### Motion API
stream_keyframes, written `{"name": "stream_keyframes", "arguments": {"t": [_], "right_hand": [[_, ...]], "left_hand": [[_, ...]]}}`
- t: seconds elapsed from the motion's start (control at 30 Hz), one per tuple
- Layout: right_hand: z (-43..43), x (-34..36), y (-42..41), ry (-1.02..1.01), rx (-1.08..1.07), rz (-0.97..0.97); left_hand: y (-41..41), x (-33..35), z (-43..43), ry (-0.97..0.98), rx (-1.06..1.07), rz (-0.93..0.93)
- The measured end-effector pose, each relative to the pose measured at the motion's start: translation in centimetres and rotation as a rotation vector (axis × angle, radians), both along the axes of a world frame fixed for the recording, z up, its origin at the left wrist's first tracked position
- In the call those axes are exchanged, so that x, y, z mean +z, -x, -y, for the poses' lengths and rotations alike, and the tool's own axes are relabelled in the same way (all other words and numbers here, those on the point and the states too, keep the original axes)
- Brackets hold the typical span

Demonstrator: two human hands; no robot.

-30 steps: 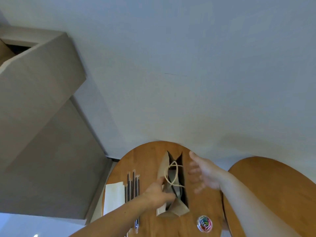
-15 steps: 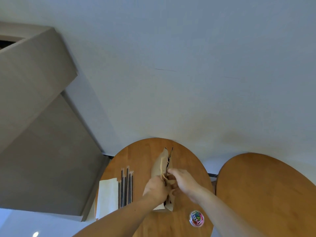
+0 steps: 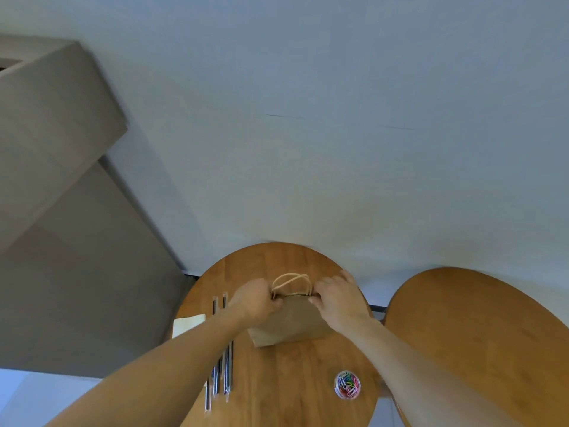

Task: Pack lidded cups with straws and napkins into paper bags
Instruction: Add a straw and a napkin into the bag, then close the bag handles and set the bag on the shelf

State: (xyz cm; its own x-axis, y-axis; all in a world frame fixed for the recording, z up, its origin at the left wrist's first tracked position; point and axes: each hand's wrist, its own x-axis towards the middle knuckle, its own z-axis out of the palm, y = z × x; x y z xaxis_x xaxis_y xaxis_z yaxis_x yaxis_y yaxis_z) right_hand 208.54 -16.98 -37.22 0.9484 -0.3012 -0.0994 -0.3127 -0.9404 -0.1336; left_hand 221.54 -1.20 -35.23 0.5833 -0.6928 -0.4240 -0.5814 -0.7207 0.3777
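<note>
Head view: left hand point(image 3: 255, 301) and right hand point(image 3: 338, 300) pinch the paper bag point(image 3: 292, 323) top, contents hidden

A big pale blue-white wall point(image 3: 308, 72) is filling most of the view, and a thin dark line point(image 3: 284, 116) is running across it. On the left, a tall grey-brown block point(image 3: 61, 211) with flat sides is sticking out from the wall. Down low, a round wooden table point(image 3: 277, 396) is sitting close to the wall, with soft light shining on its brown top. A second round wooden table point(image 3: 477, 334) is standing just beside it on the right. A bit of pale floor point(image 3: 18, 396) is showing in the bottom left corner.
</note>
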Motion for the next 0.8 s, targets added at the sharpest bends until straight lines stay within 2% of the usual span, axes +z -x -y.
{"name": "stream_keyframes", "arguments": {"t": [0.13,0.23,0.37,0.4,0.43,0.53,0.6,0.8], "right_hand": [[-0.1,-1.0,0.5,-0.131,-0.017,0.07],[0.7,-1.5,1.7,-0.273,-0.018,0.165],[2.1,-2.8,5.4,-0.422,-0.285,0.414],[2.2,-3.3,6.4,-0.431,-0.348,0.41],[2.3,-4.0,7.4,-0.435,-0.38,0.335],[1.8,-6.8,9.9,-0.419,-0.352,-0.115],[1.3,-8.8,11.0,-0.394,-0.325,-0.311],[-0.5,-12.9,12.4,-0.353,-0.339,-0.55]], "left_hand": [[1.6,-0.8,-0.4,0.023,0.125,0.102],[2.0,-1.2,-0.5,0.042,0.128,0.111],[1.4,-1.2,0.1,0.022,0.069,0.154],[1.3,-1.4,0.2,0.022,0.066,0.159],[1.3,-1.6,0.3,0.027,0.066,0.159],[1.6,-2.2,0.5,0.058,0.101,0.155],[1.8,-2.4,0.7,0.097,0.122,0.151],[2.0,-3.0,0.1,0.182,0.178,0.122]]}}
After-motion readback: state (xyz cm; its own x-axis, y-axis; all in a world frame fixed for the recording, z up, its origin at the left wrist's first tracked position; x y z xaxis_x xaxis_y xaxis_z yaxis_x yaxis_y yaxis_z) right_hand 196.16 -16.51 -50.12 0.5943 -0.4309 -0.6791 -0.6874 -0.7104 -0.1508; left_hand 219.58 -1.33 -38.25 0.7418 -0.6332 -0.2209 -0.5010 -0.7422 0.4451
